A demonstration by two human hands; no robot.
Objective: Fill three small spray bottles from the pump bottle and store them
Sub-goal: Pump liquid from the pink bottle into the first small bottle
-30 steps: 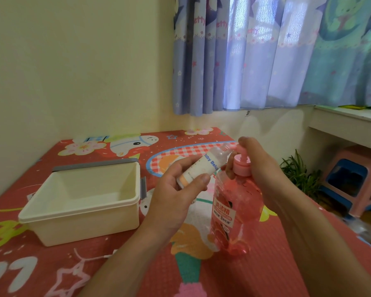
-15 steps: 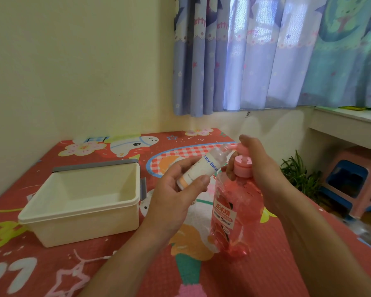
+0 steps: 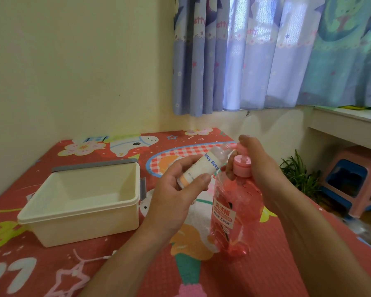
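On mat (image 3: 270, 266), pump bottle (image 3: 234, 213) holds pink liquid (image 3: 242, 189); tub (image 3: 77, 213) nearby.

Small spray bottle (image 3: 204, 168), centre: blue letters along side, "Baby Belug"; end of word hidden.

Pump bottle (image 3: 236, 189), right of centre: front label (image 3: 224, 214) with white Chinese characters "洗洁精" on red band. Smaller line below has big "3" among characters, seemingly "3秒化油"; fine print above too small to read.

Curtain (image 3: 201, 61), far: pink "etty" twice near top, word's start lost in folds.

Mat (image 3: 266, 254), near left corner: big white letters, upside down, perhaps "L" and "C"; uncertain.
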